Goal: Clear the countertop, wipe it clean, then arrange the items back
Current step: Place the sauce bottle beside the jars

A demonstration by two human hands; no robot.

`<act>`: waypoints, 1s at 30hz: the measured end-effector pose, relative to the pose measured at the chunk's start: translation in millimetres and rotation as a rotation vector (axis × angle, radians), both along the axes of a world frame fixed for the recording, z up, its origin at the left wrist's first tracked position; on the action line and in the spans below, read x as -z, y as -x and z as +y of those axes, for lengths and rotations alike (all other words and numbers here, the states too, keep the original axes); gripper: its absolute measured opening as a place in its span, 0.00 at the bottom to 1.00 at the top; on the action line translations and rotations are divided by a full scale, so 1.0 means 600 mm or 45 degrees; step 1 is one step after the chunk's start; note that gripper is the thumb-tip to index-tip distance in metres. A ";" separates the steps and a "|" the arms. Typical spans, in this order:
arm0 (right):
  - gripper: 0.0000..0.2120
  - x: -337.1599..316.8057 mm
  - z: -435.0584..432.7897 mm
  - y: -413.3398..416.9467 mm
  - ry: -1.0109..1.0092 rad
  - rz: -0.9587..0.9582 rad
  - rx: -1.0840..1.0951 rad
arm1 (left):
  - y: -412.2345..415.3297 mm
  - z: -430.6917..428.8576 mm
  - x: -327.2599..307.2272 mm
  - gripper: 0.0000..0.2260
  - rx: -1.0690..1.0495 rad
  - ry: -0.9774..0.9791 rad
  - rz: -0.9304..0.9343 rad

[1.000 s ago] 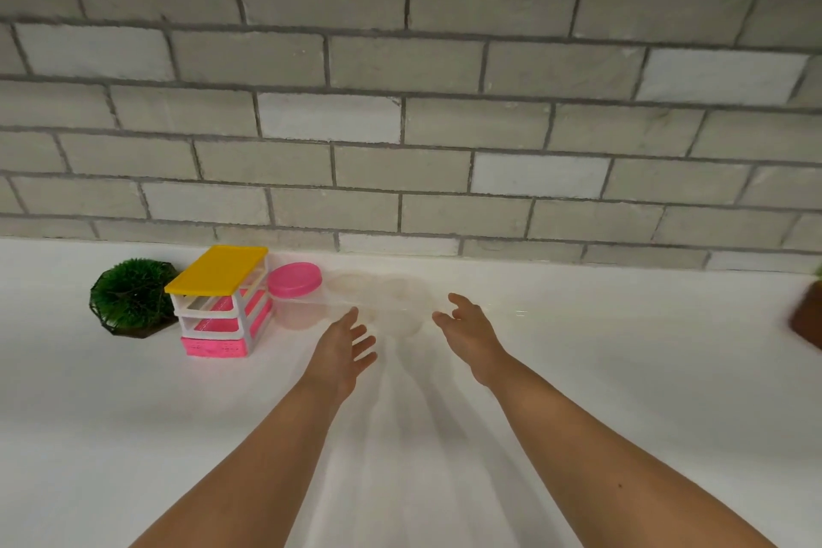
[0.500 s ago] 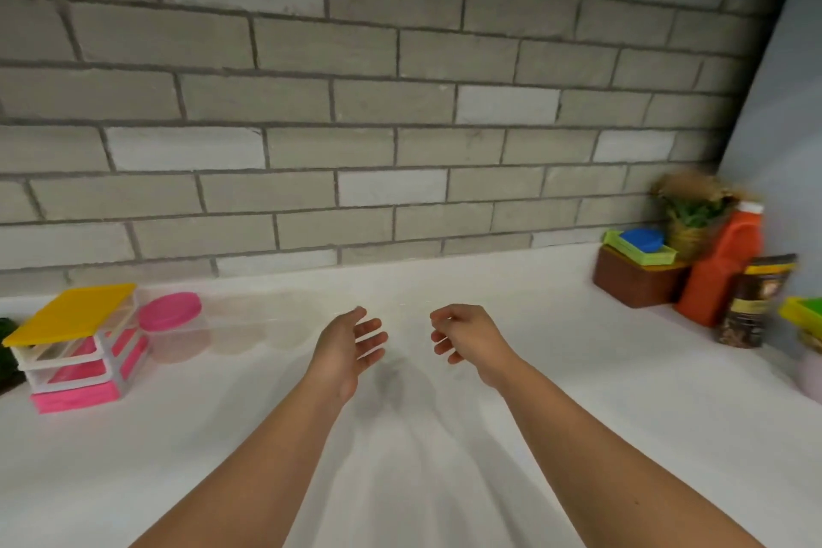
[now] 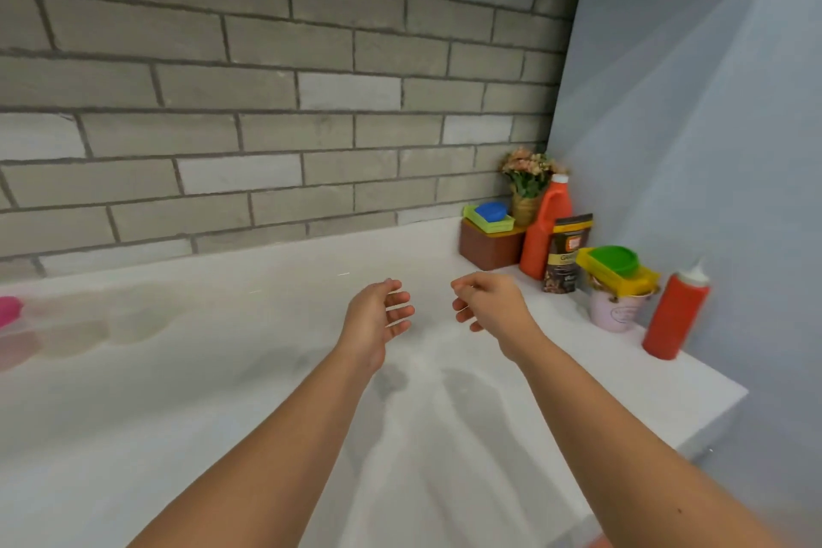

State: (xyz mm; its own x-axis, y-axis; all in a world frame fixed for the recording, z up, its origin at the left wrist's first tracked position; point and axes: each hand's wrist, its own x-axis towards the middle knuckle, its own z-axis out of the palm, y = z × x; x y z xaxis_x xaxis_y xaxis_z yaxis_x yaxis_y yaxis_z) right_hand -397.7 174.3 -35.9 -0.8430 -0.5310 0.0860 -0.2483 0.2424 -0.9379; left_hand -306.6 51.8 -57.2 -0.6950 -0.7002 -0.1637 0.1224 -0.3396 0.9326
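Counter (image 3: pixel 222 369), white, stretches under both arms from the left edge to the corner by the blue wall (image 3: pixel 689 125). At the far left sits one pink lid (image 3: pixel 9 311), with clear tubs (image 3: pixel 66 334) beside it too blurred to count. In the middle, held above the counter, are the two hands. The left hand (image 3: pixel 376 320) has its fingers (image 3: pixel 400 311) spread and relaxed, the right hand (image 3: pixel 489 307) has them loosely curled, and neither holds anything.

The right corner is crowded:
- one brown box (image 3: pixel 489 247) with one green tray (image 3: pixel 487 220) on top
- one flower pot (image 3: pixel 529 187) behind
- one orange bottle (image 3: pixel 545 231)
- one dark pouch (image 3: pixel 567 254)
- one pink pot (image 3: pixel 616 311) carrying one yellow box (image 3: pixel 640 278) with a green lid
- one red squeeze bottle (image 3: pixel 674 316) nearest the front edge

The risk, as I judge it, lies in that cluster. Things stand touching or just beside each other, so reaching for a back item could knock over the tall bottles or the pouch. The yellow box only perches on the pink pot and may slide off if the pot is lifted carelessly. The tray could slip from the brown box likewise. A stray nudge might send the red squeeze bottle off the counter's end.
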 end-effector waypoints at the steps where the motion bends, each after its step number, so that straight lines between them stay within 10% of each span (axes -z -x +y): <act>1: 0.06 -0.001 0.026 0.012 0.015 0.017 0.032 | 0.015 0.026 0.000 0.06 0.016 0.038 0.000; 22: 0.11 0.076 0.315 0.273 0.254 0.160 0.934 | 0.300 0.280 0.049 0.09 0.510 0.354 -0.067; 30: 0.26 0.103 0.380 0.377 0.186 0.088 0.792 | 0.403 0.362 0.062 0.09 0.641 0.423 -0.063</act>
